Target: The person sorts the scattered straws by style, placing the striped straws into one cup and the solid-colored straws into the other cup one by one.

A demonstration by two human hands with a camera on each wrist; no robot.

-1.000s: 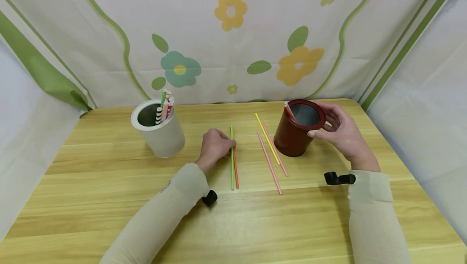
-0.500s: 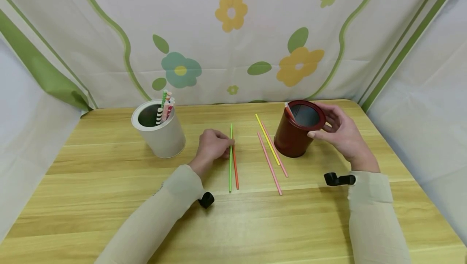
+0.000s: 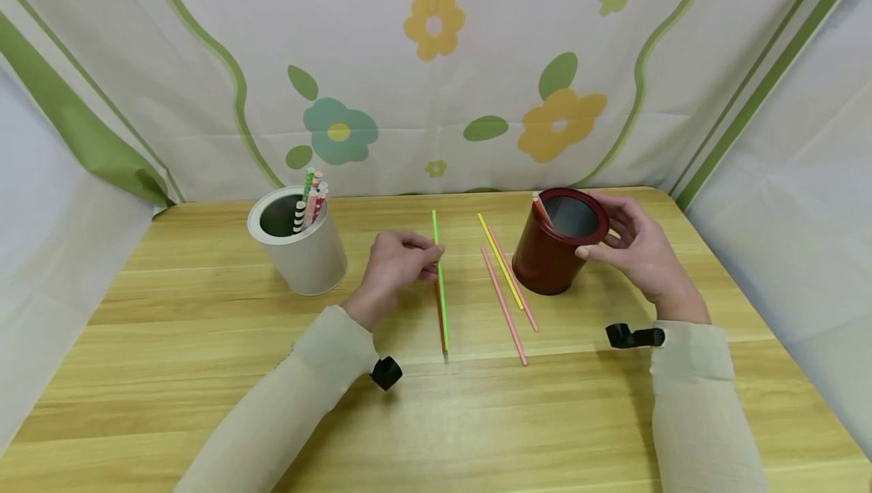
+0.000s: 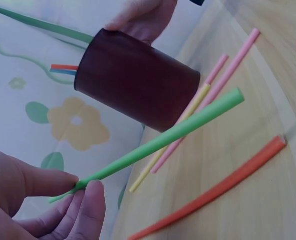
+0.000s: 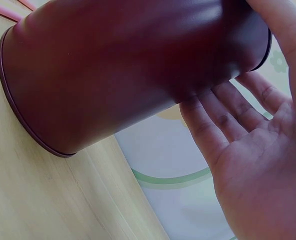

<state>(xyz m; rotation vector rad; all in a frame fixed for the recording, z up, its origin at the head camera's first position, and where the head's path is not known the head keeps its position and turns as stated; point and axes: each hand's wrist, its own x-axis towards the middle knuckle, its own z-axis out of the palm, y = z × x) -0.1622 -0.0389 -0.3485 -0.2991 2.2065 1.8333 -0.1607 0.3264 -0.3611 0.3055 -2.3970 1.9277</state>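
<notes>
Presently the green straw (image 3: 443,304) is left of the red cup (image 3: 548,258), long axis fore-and-aft, pinched nearer its far end by the left grip (image 3: 398,262); the right grip (image 3: 639,244) holds the cup.

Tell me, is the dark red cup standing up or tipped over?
Standing up: the dark red cup has its base on the table and its mouth facing up.

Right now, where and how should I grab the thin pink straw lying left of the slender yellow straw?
Probably pinch the thin pink straw mid-length, from above and its left: it lies flat on the wooden table, and the yellow straw lies close on its right.
</notes>
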